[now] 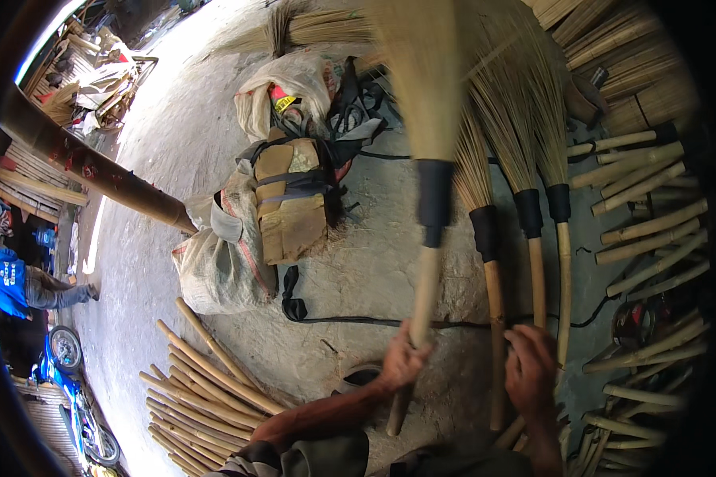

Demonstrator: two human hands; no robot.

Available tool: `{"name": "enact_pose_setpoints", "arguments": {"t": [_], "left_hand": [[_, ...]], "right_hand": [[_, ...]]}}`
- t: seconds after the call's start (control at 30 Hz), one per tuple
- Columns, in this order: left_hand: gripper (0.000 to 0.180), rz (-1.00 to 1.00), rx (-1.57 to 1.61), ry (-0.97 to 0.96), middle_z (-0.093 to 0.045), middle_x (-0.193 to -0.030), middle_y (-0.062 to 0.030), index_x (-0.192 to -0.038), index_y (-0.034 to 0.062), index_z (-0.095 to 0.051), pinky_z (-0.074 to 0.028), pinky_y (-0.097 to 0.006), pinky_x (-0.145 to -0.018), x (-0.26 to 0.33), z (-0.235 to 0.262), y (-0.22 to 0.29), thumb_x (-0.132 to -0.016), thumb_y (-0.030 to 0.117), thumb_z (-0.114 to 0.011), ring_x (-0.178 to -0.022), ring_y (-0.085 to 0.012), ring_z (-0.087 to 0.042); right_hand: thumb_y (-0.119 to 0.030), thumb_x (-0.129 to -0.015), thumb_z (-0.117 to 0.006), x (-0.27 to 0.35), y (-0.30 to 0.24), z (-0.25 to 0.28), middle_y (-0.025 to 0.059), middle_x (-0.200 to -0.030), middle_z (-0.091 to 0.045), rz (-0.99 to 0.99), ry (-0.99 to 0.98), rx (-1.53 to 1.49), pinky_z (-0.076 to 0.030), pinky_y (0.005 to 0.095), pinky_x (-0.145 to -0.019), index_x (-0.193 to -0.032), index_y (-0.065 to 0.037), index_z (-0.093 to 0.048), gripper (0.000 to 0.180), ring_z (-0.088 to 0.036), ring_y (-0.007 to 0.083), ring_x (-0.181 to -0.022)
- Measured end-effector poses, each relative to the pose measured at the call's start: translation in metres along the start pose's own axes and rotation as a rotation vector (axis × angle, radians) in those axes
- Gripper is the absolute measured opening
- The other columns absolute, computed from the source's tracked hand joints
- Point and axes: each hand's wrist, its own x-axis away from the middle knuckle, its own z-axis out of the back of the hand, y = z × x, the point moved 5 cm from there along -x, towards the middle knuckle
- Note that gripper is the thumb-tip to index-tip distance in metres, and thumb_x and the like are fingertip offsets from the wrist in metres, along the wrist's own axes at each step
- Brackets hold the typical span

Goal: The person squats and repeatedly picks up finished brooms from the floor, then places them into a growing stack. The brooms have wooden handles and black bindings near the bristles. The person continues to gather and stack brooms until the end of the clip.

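Observation:
My left hand (406, 358) is closed around the bamboo handle of a broom (435, 191), held upright and blurred by motion. A black band wraps the neck below its pale bristles. My right hand (531, 362) hangs with loosely bent fingers beside the handles of other brooms; I see nothing gripped in it. Those are a broom with a brown handle (494, 294), a middle broom (527, 211) and a slimmer broom (563, 238), lying side by side with bristles pointing away. My right hand hides part of their handles.
Bamboo sticks (207, 389) lie fanned at the lower left; more handles (652, 238) pile along the right. A black strap (350, 320) crosses the concrete. Ahead are a strapped cardboard bundle (294, 199) and white sacks (227, 262). A bamboo post (103, 171), a person (16, 282) and a motorbike (75, 397) stand left.

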Motion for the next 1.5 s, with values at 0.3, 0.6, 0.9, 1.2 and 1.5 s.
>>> {"name": "enact_pose_setpoints", "arguments": {"t": [0.3, 0.6, 0.9, 1.2, 1.5], "left_hand": [[0.055, 0.002, -0.124, 0.103, -0.064, -0.087, -0.0059, -0.131, -0.0001, -0.051, -0.054, -0.034, -0.062, -0.012, 0.040, -0.023, -0.109, 0.047, -0.069, -0.073, -0.0147, -0.063], [0.044, -0.075, -0.356, 0.341, -0.068, -0.105, -0.0230, -0.130, -0.0009, -0.054, -0.055, -0.053, -0.084, -0.007, 0.035, -0.044, -0.111, 0.038, -0.064, -0.087, -0.0448, -0.066], [0.021, -0.229, -1.075, 0.628, -0.067, -0.120, -0.0131, -0.117, 0.0097, -0.069, -0.047, -0.052, -0.096, 0.055, 0.187, -0.033, -0.097, 0.017, -0.072, -0.110, -0.0376, -0.064], [0.023, 0.280, -1.565, 0.447, -0.061, -0.114, -0.0095, -0.112, 0.0138, -0.071, -0.027, -0.063, -0.118, 0.258, 0.283, -0.106, -0.096, 0.029, -0.066, -0.130, -0.0283, -0.056], [0.027, 0.364, -1.648, 0.478, -0.059, -0.122, -0.0084, -0.127, 0.0145, -0.064, -0.014, -0.079, -0.126, 0.290, 0.294, -0.119, -0.102, 0.021, -0.060, -0.133, -0.0269, -0.059]], "right_hand": [[0.005, -0.094, -0.062, 0.090, 0.069, -0.177, 0.0227, -0.143, -0.061, -0.249, -0.342, -0.286, -0.055, 0.0502, -0.106, -0.130, 0.002, -0.069, 0.036, -0.064, 0.0457, -0.129], [-0.011, -0.102, -0.061, 0.112, 0.063, -0.222, 0.0132, -0.167, -0.047, -0.223, -0.292, 0.070, -0.032, 0.0544, -0.128, -0.149, -0.006, -0.060, 0.048, -0.039, 0.0371, -0.156], [-0.014, -0.104, -0.057, 0.135, 0.083, -0.247, 0.0093, -0.170, -0.046, -0.090, -0.207, 0.148, -0.036, 0.0544, -0.127, -0.155, -0.011, -0.057, 0.051, -0.042, 0.0360, -0.155], [-0.011, -0.098, -0.065, 0.133, 0.079, -0.235, 0.0112, -0.164, -0.052, 0.024, -0.045, 0.124, -0.039, 0.0525, -0.125, -0.152, -0.010, -0.060, 0.054, -0.047, 0.0351, -0.153], [-0.009, -0.096, -0.066, 0.132, 0.083, -0.232, 0.0136, -0.162, -0.054, 0.048, -0.037, 0.023, -0.042, 0.0526, -0.124, -0.149, -0.006, -0.061, 0.054, -0.050, 0.0386, -0.150]]}}
